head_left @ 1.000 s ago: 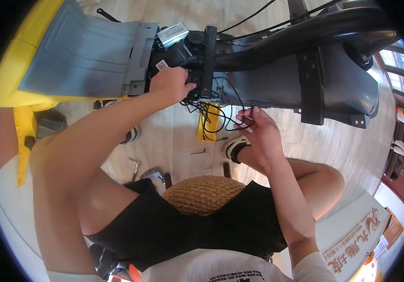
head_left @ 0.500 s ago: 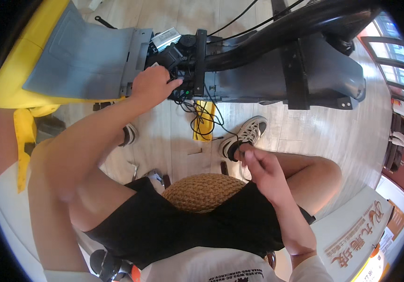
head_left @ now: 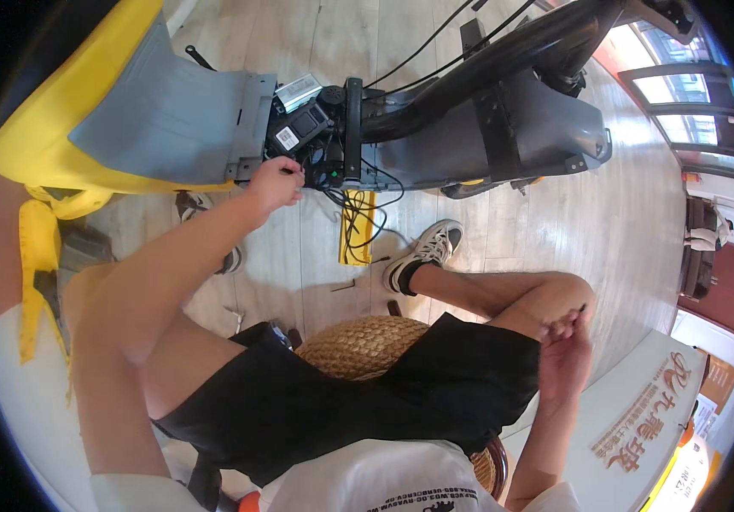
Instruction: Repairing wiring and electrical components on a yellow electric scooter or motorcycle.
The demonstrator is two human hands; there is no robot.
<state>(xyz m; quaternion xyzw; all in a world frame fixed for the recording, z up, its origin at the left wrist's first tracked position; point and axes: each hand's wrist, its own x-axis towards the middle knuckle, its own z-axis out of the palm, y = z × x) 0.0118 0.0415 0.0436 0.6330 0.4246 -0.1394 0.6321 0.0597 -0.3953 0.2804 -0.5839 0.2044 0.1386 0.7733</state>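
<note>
Tangled black cables (head_left: 352,203) at frame centre could snag if the left hand (head_left: 274,185), curled, contents unclear, pulls, while the right hand (head_left: 567,354) pinches a small dark thing (head_left: 583,308)

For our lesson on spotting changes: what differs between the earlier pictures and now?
The right hand let go of the black cable and moved rightward and back toward the person, seemingly pinching a small dark piece. The left hand drew back off the black module, uncovering it. The silver box stayed put.
</note>
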